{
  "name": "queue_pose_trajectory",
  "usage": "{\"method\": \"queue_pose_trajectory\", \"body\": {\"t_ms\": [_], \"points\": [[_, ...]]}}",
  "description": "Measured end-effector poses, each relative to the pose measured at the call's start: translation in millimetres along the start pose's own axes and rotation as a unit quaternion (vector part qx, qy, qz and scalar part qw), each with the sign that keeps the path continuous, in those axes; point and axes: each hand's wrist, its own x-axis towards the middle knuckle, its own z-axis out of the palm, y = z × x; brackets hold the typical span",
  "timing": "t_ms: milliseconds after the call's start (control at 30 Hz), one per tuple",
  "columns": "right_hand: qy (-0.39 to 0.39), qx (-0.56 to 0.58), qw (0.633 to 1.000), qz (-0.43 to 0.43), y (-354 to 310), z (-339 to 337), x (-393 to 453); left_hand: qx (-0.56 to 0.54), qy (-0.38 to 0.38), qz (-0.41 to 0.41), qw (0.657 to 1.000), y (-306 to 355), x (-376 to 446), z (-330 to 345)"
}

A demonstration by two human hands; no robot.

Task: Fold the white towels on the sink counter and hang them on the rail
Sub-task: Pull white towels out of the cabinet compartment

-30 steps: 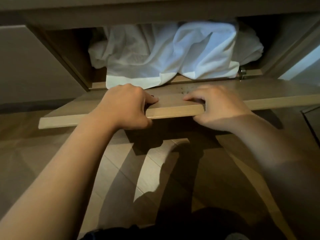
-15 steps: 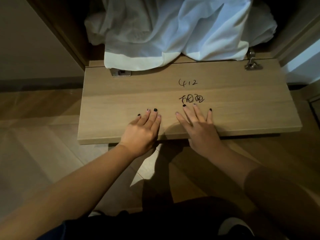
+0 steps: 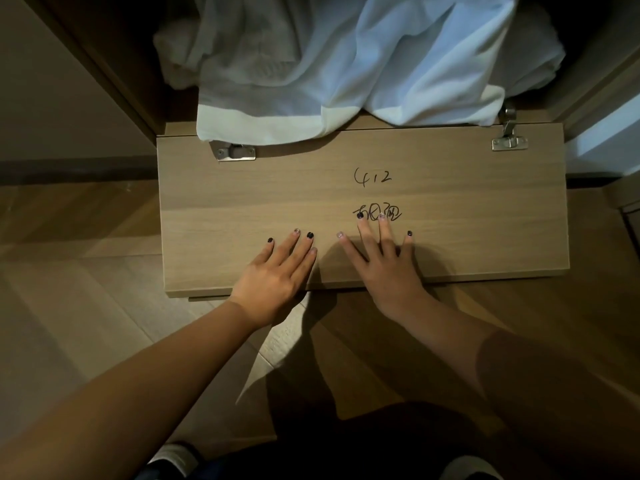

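A heap of crumpled white cloth (image 3: 346, 64) fills an open low cabinet at the top of the view and spills over its front edge. A wooden flap door (image 3: 346, 188) lies folded down flat in front of it, with handwriting on its inner face. My left hand (image 3: 277, 275) rests palm down on the flap's near edge, fingers together. My right hand (image 3: 384, 261) lies flat beside it with fingers spread, fingertips touching the writing. Neither hand holds anything. No rail or sink counter is in view.
Two metal hinges, left hinge (image 3: 235, 152) and right hinge (image 3: 509, 140), join the flap to the cabinet. Dark cabinet side walls (image 3: 114, 64) frame the opening. Wood-look floor (image 3: 86, 306) spreads below, and my shoes show at the bottom edge.
The flap has swung down from half open to flat. My hands went from gripping its edge to lying flat on its inner face, and the view tilted downward.
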Motion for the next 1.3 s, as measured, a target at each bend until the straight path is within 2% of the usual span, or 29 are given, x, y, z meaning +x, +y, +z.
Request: {"method": "queue_pose_trajectory", "body": {"t_ms": [100, 200, 233, 300, 400, 467, 533, 633, 767, 833, 867, 1000, 1067, 1200, 1300], "points": [[-0.021, 0.039, 0.999, -0.008, 2, -4, -1, -0.026, 0.001, 0.01, 1.0, -2, 0, -1], [-0.022, 0.184, 0.983, 0.0, 8, -26, -1, -0.07, 0.022, 0.023, 0.997, -4, -1, -12], [0.005, 0.24, 0.971, 0.016, 13, -39, 1, -0.114, 0.043, 0.014, 0.992, -4, 1, -20], [0.107, 0.296, 0.948, 0.049, 28, -71, 13, -0.232, 0.093, -0.046, 0.967, -7, 10, -46], [0.279, 0.302, 0.906, 0.102, 62, -117, 32, -0.319, 0.2, -0.137, 0.916, -20, 32, -86], [0.368, 0.299, 0.868, 0.149, 85, -139, 44, -0.36, 0.237, -0.165, 0.887, -31, 42, -109], [0.401, 0.299, 0.841, 0.208, 104, -156, 59, -0.387, 0.256, -0.182, 0.867, -37, 47, -125], [0.381, 0.306, 0.813, 0.315, 124, -176, 84, -0.426, 0.263, -0.191, 0.845, -33, 49, -134], [0.41, 0.369, 0.741, 0.384, 141, -186, 105, -0.457, 0.254, -0.182, 0.833, -24, 43, -130], [0.402, 0.426, 0.717, 0.378, 153, -185, 107, -0.46, 0.239, -0.172, 0.838, -23, 38, -127], [0.389, 0.44, 0.72, 0.37, 158, -184, 105, -0.462, 0.234, -0.17, 0.839, -24, 37, -126], [0.396, 0.395, 0.769, 0.309, 154, -181, 82, -0.482, 0.244, -0.179, 0.822, -29, 38, -128], [0.43, 0.354, 0.796, 0.238, 135, -174, 65, -0.494, 0.254, -0.183, 0.811, -30, 43, -131], [0.479, 0.41, 0.77, 0.093, 79, -155, 24, -0.494, 0.275, -0.181, 0.805, -29, 55, -136], [0.434, 0.469, 0.769, 0.016, 38, -142, -10, -0.458, 0.288, -0.175, 0.823, -29, 61, -140]]}}
